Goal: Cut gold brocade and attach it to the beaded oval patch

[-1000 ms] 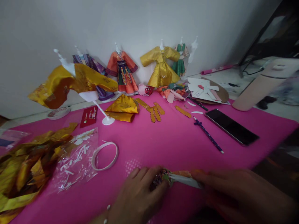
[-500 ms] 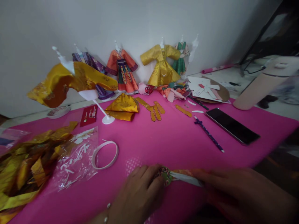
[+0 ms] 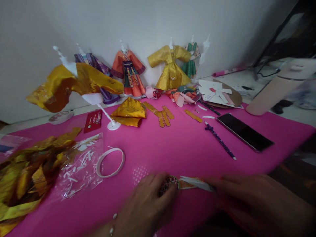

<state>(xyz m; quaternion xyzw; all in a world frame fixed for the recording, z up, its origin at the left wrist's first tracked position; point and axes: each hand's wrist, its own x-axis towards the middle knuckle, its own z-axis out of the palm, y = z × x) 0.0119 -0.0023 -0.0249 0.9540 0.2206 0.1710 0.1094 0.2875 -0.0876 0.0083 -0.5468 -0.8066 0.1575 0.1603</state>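
Near the front edge of the pink mat, my left hand [image 3: 153, 197] is closed around a small dark patterned piece [image 3: 170, 181] with a green edge. Most of that piece is hidden under its fingers. My right hand [image 3: 251, 197], blurred, is closed around the red handles of scissors [image 3: 197, 183]; the handles lie mostly under the hand. The pale blades point left, their tips close to the patterned piece. Along the blades lies a narrow orange-gold strip [image 3: 187, 185]; whether it joins the patterned piece I cannot tell.
A white ring of tape [image 3: 100, 163] and a clear bag of white scraps [image 3: 79, 168] lie left, beside gold fabric scraps [image 3: 22, 177]. A patterned pen [image 3: 220, 141] and phone [image 3: 245, 132] lie right. Small dressed stands, including one in yellow [image 3: 170, 67], line the wall.
The scissors blades have shifted slightly at the patterned piece, and more of the orange-gold strip shows below them. My left hand now covers more of the green part.
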